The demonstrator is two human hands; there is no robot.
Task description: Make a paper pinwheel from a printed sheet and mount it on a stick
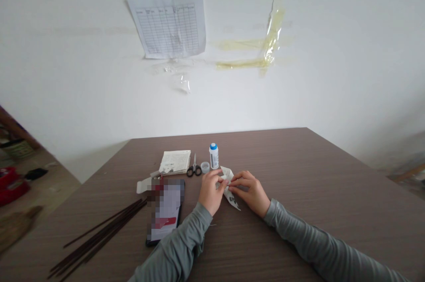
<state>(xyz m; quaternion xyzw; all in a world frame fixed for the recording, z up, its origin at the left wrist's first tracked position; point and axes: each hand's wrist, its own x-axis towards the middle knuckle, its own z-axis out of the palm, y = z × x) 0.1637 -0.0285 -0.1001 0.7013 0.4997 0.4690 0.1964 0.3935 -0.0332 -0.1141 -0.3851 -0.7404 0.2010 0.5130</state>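
A small piece of printed paper (231, 198), folded or creased with pointed ends, is held over the table between both hands. My left hand (212, 188) pinches its left side, thumb and fingers together. From the right, my right hand (249, 190) grips the paper's other edge between thumb and fingertips. The fingertips nearly meet at the paper's middle and hide part of it. Just beyond stands a white glue bottle (214, 158) with a blue top, beside a small translucent cap (205, 167). Black-handled scissors (194, 168) lie left of the cap.
A stack of folded printed paper (175, 161) lies behind a phone (166, 211), partly blurred out. An opened small box (145, 185) sits beside the phone. Several thin dark sticks (99, 237) lie at the left of the brown table (299, 162). The wall rises behind.
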